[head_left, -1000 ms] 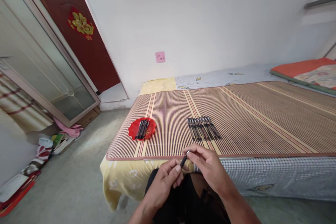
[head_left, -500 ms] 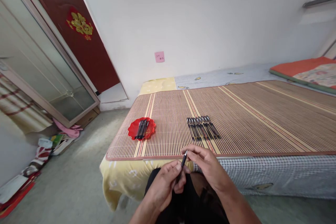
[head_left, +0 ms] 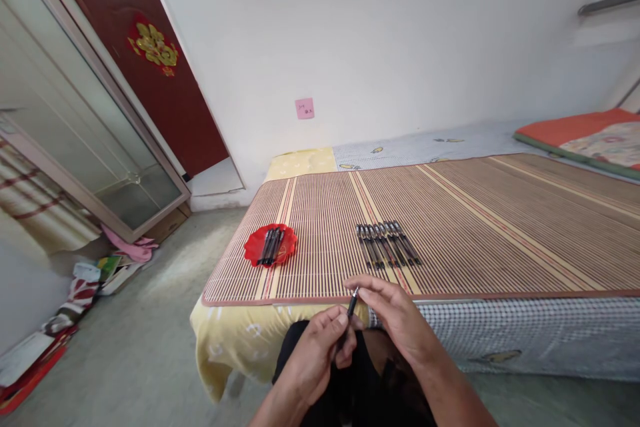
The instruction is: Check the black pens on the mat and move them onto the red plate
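Observation:
My left hand is closed around the lower part of a black pen, which points up and away from me. My right hand pinches the pen's upper end with its fingertips. Both hands hover just in front of the near edge of a bamboo mat on a bed. On the mat, a row of several black pens lies side by side beyond my hands. To the left, a red dish holds several more black pens.
The bed has a yellow sheet hanging at its near left corner and a checked cover on the right. A folded orange blanket lies far right. A glass door and floor clutter stand at left.
The pen has tilted a little more upright between my hands, and my left hand has slid slightly along it. Everything on the mat has stayed put.

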The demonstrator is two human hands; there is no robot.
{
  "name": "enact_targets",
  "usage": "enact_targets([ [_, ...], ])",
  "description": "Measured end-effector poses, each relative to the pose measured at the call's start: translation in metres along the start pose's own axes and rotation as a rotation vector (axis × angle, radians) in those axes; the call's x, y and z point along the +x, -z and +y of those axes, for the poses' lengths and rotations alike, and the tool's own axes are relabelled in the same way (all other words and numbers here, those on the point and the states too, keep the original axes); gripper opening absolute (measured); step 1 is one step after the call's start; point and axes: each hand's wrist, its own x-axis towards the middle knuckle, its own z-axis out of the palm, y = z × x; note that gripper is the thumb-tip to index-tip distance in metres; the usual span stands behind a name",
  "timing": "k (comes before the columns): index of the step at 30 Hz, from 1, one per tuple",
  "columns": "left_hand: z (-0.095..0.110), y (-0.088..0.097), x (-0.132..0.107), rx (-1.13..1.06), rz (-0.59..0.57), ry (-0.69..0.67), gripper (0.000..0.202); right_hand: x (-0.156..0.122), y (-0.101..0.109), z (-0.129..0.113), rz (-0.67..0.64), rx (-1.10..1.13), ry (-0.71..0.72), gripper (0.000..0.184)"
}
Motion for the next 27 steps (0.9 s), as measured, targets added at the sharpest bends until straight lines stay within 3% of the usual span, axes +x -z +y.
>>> enact_targets([
  [3,-0.0001,-0.0010,-0.0009,0.003,-0.009,0.004,0.039,0.0014,-0.0030,-0.0021,-0.015,0.042,-0.016,0.029],
  [8,-0.0002,-0.0018,-0.0005,0.012,-0.002,-0.001,0.037,0.0027,-0.0020,0.0018,0.066,-0.005,0.020,0.039],
  [14,-0.0018,0.0007,0.0022,-0.002,-0.002,-0.016,0.036,0.0030,-0.0019,0.0023,-0.019,0.010,-0.025,0.030],
  [22,-0.0031,0.0021,0.0026,0.008,0.024,-0.008,0.037,0.0070,-0.0005,0.0076,0.084,-0.021,-0.006,0.038],
  [27,-0.0054,0.0042,0.0049,-0.001,0.018,-0.011,0.036,0.0035,-0.0027,0.0051,0.010,0.025,-0.046,0.034],
])
